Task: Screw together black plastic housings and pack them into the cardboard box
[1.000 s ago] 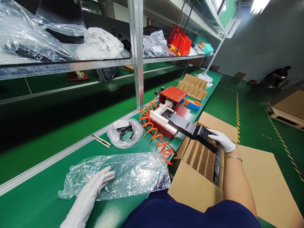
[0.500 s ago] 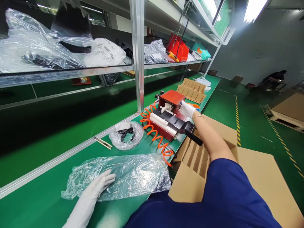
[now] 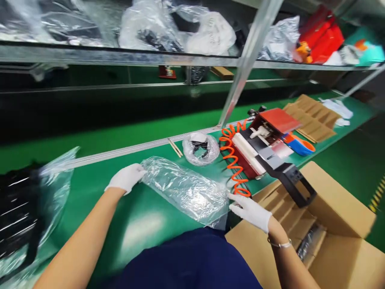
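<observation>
Clear plastic bag (image 3: 186, 190) flat on green bench, just left of cardboard box (image 3: 339, 224). Our left hand (image 3: 126, 178) pinches far end; right hand (image 3: 249, 209) grips end nearest box. We judge: keep both ends taut, lift evenly, clear orange coiled hose (image 3: 233, 160).

Bench: a green-topped workbench (image 3: 144, 216) ran left to right, with a metal rail along its far edge.
Centre: a clear plastic bag (image 3: 186, 188) lay flat, gloved hands at both ends.
1 o'clock: a small bag of black parts (image 3: 201, 148) sat beside an orange coiled hose (image 3: 233, 160) and a red machine (image 3: 264, 140).
2 o'clock: cardboard dividers (image 3: 313, 116) lay flat (blurred).
9 o'clock: a large bag of black pieces (image 3: 24, 208) rested at the edge.
</observation>
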Demonstrator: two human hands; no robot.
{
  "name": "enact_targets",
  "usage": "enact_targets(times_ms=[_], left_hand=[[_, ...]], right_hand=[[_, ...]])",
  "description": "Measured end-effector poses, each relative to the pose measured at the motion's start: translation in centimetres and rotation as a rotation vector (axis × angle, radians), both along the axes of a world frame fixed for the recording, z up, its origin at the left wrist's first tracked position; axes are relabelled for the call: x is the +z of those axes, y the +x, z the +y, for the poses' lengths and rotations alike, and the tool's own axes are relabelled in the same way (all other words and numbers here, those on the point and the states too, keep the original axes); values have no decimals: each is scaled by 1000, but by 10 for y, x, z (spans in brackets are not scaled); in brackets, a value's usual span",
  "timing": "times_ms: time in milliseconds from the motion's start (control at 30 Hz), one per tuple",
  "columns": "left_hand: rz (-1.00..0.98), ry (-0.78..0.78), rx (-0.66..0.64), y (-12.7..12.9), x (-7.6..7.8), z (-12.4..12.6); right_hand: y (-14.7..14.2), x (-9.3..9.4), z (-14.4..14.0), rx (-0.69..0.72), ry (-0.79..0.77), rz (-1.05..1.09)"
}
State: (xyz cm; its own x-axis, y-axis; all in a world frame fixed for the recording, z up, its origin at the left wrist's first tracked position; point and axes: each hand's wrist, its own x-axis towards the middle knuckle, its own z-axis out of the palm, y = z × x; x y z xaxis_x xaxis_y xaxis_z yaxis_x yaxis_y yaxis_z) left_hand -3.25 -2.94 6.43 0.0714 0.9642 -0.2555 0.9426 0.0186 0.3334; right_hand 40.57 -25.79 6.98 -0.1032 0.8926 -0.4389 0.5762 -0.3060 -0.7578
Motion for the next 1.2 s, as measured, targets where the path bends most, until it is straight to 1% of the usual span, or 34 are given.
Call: enact_targets(times_ms=[33, 100, 167, 200, 233, 267, 333, 400, 467, 533, 600, 700, 767, 800, 867, 933, 1000, 1033, 1067, 1133, 1200], left_hand=[[24, 0, 28, -3, -1, 6], [85, 52, 124, -8, -2, 18], [139, 164, 208, -11, 0, 25], [155, 224, 223, -10, 1, 25], [159, 278, 212, -8, 1, 25], [153, 318, 172, -5, -1, 23], [126, 352, 46, 5, -9, 17], [111, 346, -49, 16, -23, 12], [119, 329, -51, 20, -39, 14], [123, 313, -16, 15, -50, 22], [120, 311, 44, 2, -53, 32], [121, 347, 188, -18, -46, 41], [116, 398, 260, -23, -39, 39], [105, 425, 264, -21, -36, 37], [62, 463, 194, -13, -33, 28], [0, 466, 76, -3, -32, 16], [-58, 442, -8, 3, -32, 3], [-83, 427, -30, 4, -33, -3], [-103, 420, -33, 4, -33, -7], [-136, 411, -27, -1, -35, -9], [-160, 405, -27, -7, -38, -4]], right_hand=[[-9, -11, 2, 20, 8, -51], [-25, -26, 9, 49, 36, -88], [-40, -33, 19, 54, 109, -110], [-47, -35, 25, 46, 156, -128], [-55, -36, 31, 28, 207, -150], [-62, -36, 38, 8, 258, -174], [-78, -39, 51, 9, 373, -226], [-93, -46, 62, 104, 493, -296], [-103, -59, 68, 243, 556, -407], [-104, -76, 70, 336, 571, -538], [-96, -95, 69, 364, 612, -633], [-76, -116, 65, 360, 711, -674], [-66, -122, 64, 353, 751, -650], [-63, -121, 64, 338, 767, -621], [-60, -114, 64, 270, 787, -533], [-60, -96, 62, 204, 759, -418], [-57, -69, 55, 165, 675, -319], [-54, -54, 49, 140, 627, -286], [-50, -37, 43, 85, 604, -263], [-37, -7, 30, -99, 616, -231], [-14, 19, 17, -376, 699, -219]])
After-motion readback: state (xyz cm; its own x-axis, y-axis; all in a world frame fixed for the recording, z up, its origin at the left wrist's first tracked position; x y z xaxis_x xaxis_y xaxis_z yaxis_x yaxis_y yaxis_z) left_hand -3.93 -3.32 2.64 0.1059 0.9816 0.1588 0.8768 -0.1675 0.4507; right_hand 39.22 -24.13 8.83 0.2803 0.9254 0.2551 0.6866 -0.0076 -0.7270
